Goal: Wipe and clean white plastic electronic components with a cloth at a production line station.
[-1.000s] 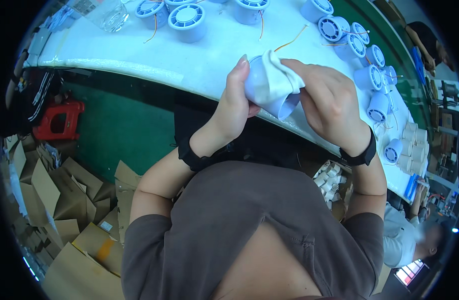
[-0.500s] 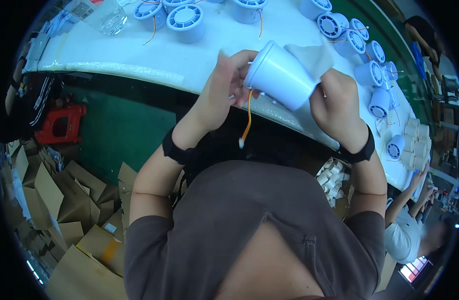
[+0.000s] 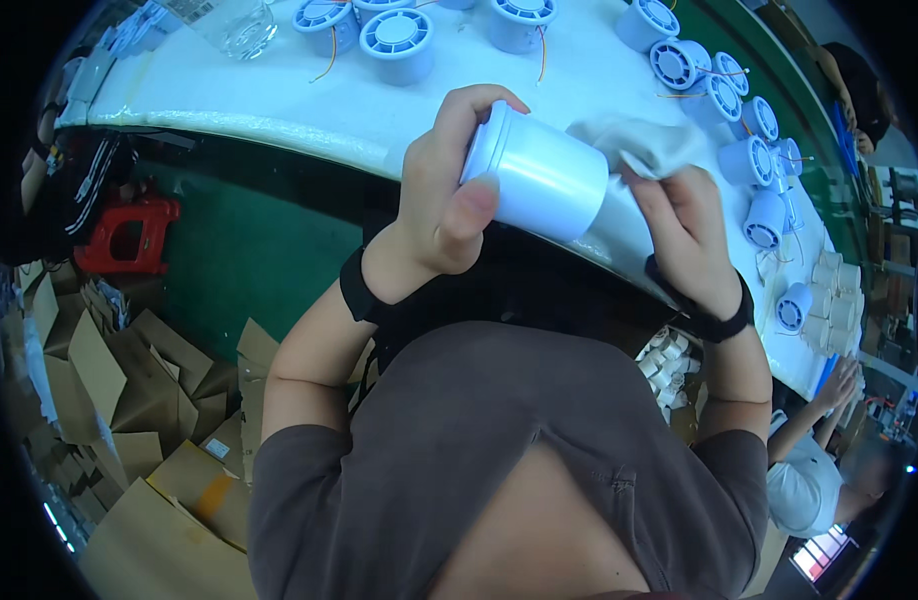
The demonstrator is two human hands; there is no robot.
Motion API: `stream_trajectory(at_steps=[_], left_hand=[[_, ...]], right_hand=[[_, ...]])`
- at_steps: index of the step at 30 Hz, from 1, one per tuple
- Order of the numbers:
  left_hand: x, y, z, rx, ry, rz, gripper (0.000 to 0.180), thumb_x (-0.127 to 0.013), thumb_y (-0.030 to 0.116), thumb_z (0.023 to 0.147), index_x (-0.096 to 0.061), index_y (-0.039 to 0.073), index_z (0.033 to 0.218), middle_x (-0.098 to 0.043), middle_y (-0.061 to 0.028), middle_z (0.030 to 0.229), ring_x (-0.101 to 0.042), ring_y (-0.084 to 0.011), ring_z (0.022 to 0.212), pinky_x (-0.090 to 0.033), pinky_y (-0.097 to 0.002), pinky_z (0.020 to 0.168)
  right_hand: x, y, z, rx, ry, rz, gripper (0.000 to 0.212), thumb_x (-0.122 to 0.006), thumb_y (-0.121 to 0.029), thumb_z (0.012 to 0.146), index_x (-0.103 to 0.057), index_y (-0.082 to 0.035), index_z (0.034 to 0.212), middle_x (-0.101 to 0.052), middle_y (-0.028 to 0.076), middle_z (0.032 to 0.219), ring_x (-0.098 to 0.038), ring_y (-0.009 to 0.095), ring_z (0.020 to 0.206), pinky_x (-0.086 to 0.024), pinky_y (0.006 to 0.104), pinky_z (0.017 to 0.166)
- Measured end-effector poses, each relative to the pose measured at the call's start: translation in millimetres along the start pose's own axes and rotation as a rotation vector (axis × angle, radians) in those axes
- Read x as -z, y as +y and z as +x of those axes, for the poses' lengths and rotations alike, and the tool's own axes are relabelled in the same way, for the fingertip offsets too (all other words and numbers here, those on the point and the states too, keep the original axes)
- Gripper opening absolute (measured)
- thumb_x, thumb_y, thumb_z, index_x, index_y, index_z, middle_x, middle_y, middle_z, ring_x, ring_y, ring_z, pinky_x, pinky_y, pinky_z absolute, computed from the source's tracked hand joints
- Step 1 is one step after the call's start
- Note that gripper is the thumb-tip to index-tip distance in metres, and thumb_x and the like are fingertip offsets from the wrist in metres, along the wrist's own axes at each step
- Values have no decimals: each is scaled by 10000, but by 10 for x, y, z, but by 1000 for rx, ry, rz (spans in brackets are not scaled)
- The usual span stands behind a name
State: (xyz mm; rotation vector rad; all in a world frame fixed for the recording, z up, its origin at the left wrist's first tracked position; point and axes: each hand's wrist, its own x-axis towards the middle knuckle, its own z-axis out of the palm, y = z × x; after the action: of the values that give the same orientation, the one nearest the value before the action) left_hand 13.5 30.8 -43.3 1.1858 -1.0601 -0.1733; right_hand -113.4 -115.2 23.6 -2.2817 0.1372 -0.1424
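My left hand (image 3: 444, 190) is closed round the rimmed end of a white cup-shaped fan housing (image 3: 549, 180), its thumb along the near side. The housing lies tilted on its side above the table's front edge, its plain end toward my right hand. A pale cloth (image 3: 659, 140) is pinched in my right hand (image 3: 689, 220), bunched just beside that end. Whether the cloth touches the housing I cannot tell. The housing's wire is out of sight.
Several similar fans (image 3: 397, 48) with thin wires stand or lie on the white-covered table (image 3: 279, 110). White cylinders (image 3: 829, 300) are stacked at the right. Below are a box of small white parts (image 3: 669, 365), cardboard (image 3: 129, 390) and a red stool (image 3: 129, 235). Other people (image 3: 809, 490) work nearby.
My left hand has wrapped round the housing's rimmed end, and the housing has turned so that its orange wire no longer shows. My right hand with the cloth has drawn slightly away from it.
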Motion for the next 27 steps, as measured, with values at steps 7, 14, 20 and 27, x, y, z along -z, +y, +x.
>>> stream_trajectory(at_steps=[7,14,20,27], left_hand=[[-78,-79,-8,-87,30,302,550,-411,459,721,-414,-28,978,-511,-159,710,-517,-278,570,-419,-309,512],[-42,100,37,-312,-139,339,528,-433,437,706,-433,-28,957,-508,-154,731,-519,-255,576,-423,-280,524],[22,14,89,-17,88,-29,524,-410,422,717,-405,-28,987,-488,-144,760,-501,-194,590,-399,-249,530],[-12,-78,49,140,67,73,518,-406,398,722,-376,-25,1019,-483,-140,732,-506,-208,589,-392,-258,520]], right_hand=[[-163,-13,181,338,50,-124,310,-389,-218,832,-449,53,972,-543,165,813,-545,232,720,-421,300,662],[-273,-8,157,-410,-216,834,394,-349,-315,851,-520,39,825,-549,109,632,-540,189,600,-429,310,584],[25,145,60,-334,-517,1226,367,-371,-291,844,-550,27,804,-569,59,658,-537,121,602,-424,284,552],[165,-24,201,633,394,-434,227,-427,-152,781,-535,22,879,-564,144,801,-543,221,649,-422,323,577]])
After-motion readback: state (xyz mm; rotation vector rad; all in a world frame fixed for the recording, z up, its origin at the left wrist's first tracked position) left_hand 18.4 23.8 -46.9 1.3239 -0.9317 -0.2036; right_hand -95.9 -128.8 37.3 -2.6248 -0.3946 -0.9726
